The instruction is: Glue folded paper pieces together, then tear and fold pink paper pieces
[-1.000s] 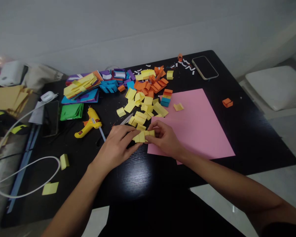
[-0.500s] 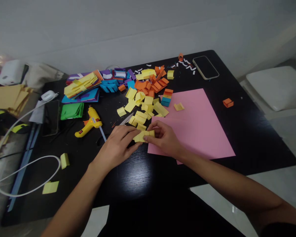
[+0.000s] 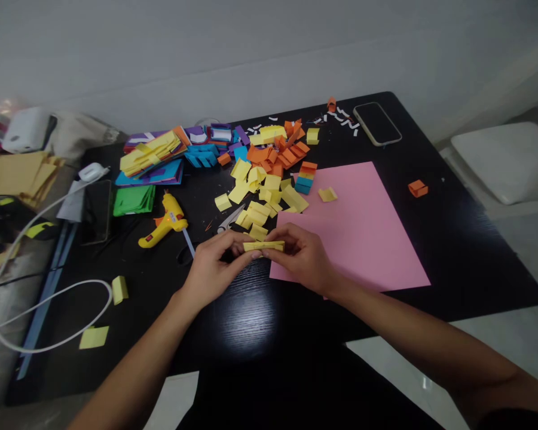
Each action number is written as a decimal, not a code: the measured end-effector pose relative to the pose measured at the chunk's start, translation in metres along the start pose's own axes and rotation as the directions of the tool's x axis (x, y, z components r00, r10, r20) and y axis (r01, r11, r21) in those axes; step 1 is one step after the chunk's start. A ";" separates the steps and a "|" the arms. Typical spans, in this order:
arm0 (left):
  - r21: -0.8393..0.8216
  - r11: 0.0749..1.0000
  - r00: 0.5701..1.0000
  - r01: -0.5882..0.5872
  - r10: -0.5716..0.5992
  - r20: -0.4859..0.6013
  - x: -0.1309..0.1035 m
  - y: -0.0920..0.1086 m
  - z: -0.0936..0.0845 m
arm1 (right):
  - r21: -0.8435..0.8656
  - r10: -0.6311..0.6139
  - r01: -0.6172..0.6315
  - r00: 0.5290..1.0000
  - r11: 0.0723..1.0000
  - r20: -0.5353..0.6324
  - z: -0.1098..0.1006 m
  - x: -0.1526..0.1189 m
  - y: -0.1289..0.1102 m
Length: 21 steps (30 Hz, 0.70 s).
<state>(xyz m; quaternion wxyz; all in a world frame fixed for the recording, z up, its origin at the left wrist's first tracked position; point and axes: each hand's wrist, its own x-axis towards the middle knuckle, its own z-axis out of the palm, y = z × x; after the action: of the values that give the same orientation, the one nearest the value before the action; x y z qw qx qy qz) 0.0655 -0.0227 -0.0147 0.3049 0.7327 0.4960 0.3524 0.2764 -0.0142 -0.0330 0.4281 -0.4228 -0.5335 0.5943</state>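
Observation:
A folded piece of yellow paper (image 3: pixel 264 245) is pinched between both hands above the black table. My left hand (image 3: pixel 218 261) grips its left end, thumb in front. On its right end, the fingers of my right hand (image 3: pixel 305 257) are closed, with the thumb tips nearly meeting at the middle. Just behind lies a pile of folded yellow paper pieces (image 3: pixel 256 213). Scissors (image 3: pixel 230 220) lie beyond my left hand, partly covered. Beneath my right hand is a sheet of pink paper (image 3: pixel 363 233).
A yellow glue gun (image 3: pixel 168 222) with a glue stick lies left. Farther back are orange folded pieces (image 3: pixel 278 155), stacked coloured papers (image 3: pixel 150 155) and green papers (image 3: pixel 134 200). A phone (image 3: pixel 377 123) rests at the back right. A white cable (image 3: pixel 54 349) loops across the left side.
My hands have turned the yellow paper so its long edge faces me. My left fingers now hold its left end, and both thumbs have come together in front.

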 end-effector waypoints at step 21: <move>-0.048 0.998 0.997 0.040 -0.043 -0.071 -0.002 0.003 0.005 | -0.012 -0.006 0.006 1.000 1.000 -0.013 -0.001 0.001 0.004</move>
<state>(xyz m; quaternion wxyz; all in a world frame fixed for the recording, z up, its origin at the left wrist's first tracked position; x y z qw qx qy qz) 0.0710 -0.0259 -0.0155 0.3111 0.7019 0.5132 0.3835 0.2771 -0.0128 -0.0372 0.4309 -0.4276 -0.5355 0.5872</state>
